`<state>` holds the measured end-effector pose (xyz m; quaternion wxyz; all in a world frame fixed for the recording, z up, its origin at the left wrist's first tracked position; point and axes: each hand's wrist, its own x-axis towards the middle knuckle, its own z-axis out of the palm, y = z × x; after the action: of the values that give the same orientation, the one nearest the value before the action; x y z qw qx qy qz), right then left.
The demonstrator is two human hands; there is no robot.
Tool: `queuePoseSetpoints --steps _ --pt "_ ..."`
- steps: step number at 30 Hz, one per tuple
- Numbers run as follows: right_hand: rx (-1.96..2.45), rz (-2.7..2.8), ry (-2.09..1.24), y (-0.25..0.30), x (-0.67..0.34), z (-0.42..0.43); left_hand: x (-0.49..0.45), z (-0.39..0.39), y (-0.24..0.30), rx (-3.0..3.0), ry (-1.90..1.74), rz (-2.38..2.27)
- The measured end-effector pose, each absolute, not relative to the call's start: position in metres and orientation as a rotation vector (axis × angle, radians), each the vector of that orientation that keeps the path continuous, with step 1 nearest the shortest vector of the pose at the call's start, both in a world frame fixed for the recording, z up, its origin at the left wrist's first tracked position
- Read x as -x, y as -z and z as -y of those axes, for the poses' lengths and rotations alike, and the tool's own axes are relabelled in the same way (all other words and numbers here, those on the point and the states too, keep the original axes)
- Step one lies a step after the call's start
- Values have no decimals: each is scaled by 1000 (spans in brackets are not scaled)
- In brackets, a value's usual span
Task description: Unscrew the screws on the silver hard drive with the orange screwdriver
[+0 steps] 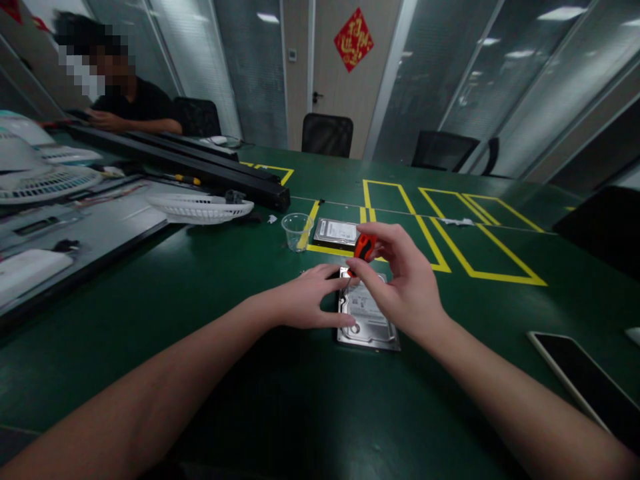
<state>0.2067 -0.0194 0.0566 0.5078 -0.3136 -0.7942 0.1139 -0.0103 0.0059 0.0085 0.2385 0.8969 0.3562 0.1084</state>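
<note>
A silver hard drive lies label up on the green table in front of me. My left hand rests at its left side, fingers spread, with the thumb on the drive's cover. In my right hand is a screwdriver with a red and black handle, pinched between thumb and fingers. Its shaft points down toward the left edge of the drive; whether the tip sits in a screw I cannot make out. Just behind stands a second hard drive, partly covered by my right fingers.
A clear plastic cup stands left of the second drive. Fan parts, a flat panel and long black bars fill the left side. A phone lies at right. Across the table sits a person.
</note>
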Motion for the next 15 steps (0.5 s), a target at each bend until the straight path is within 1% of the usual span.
queuePoseSetpoints --steps 8,15 --pt "764 1842 -509 -52 -205 20 11 -5 -10 -2462 -275 -972" --pt "798 1871 -208 -56 -208 19 10 -6 -8 -2464 -284 -983"
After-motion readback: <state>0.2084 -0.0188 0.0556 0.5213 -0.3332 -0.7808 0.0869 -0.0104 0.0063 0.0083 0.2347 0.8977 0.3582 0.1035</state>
